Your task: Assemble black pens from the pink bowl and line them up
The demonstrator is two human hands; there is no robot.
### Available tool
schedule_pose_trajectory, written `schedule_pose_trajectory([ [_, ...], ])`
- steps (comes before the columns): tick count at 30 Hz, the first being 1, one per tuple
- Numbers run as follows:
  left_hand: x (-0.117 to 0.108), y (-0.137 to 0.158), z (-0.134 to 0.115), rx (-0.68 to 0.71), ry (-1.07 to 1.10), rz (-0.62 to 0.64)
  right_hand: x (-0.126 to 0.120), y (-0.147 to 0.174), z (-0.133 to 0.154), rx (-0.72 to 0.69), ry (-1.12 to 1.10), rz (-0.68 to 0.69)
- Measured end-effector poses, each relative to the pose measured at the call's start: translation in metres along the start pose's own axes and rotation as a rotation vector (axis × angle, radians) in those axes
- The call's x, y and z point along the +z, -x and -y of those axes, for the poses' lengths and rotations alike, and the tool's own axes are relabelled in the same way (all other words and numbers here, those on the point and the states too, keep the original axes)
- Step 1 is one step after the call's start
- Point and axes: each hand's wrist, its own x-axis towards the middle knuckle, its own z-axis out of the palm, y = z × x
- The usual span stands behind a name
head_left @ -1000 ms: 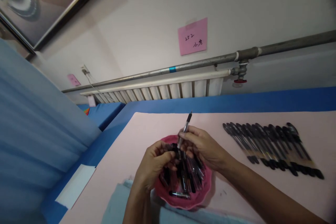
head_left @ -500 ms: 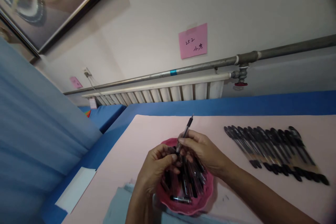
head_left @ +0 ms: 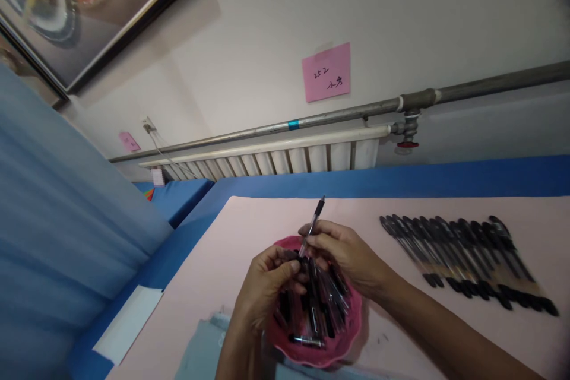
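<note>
- On my feed the pen (head_left: pixel 315 219) sits over the 12 o'clock rim of the pink bowl (head_left: pixel 354 335), its long axis running from about 7 to 1 o'clock, black grip and tip uppermost.
- I read the right hand (head_left: pixel 336 243) as nearer: the pen lies at its 10 o'clock, and at the 1 to 2 o'clock of the left hand (head_left: pixel 267 276).
- The right hand grasps the pen's barrel between thumb and fingers, its forearm coming in from 4 o'clock.
- The left hand comes in from 7 o'clock, fingers curled, thumb and fingertips bunched at the pen's lower end; whether they grip it or some small part, I can't tell.
- Below both hands I see loose pen parts (head_left: pixel 314 314) jumbled in the bowl.
- At the right hand's 3 o'clock, well apart, I have a row of pens (head_left: pixel 467 249) side by side, pointing 11 to 5.
</note>
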Motion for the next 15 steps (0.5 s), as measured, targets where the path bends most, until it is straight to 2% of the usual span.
schedule_pose_trajectory([
  [4, -0.0009, -0.0007, 0.0013, 0.004, 0.0, 0.0, 0.0003, 0.0015, 0.0008, -0.044, 0.137, -0.054],
  [8, -0.0011, -0.0008, 0.0017, 0.005, 0.009, 0.013, 0.0002, 0.0021, 0.0023, -0.009, 0.085, -0.001],
  [12, -0.0001, -0.0004, 0.0008, 0.011, -0.001, 0.012, -0.0004, 0.0019, 0.0024, -0.022, 0.132, -0.034],
  [15, 0.0003, -0.0003, 0.0002, 0.005, -0.001, 0.003, -0.0011, 0.0013, 0.0016, 0.001, 0.101, 0.0],
])
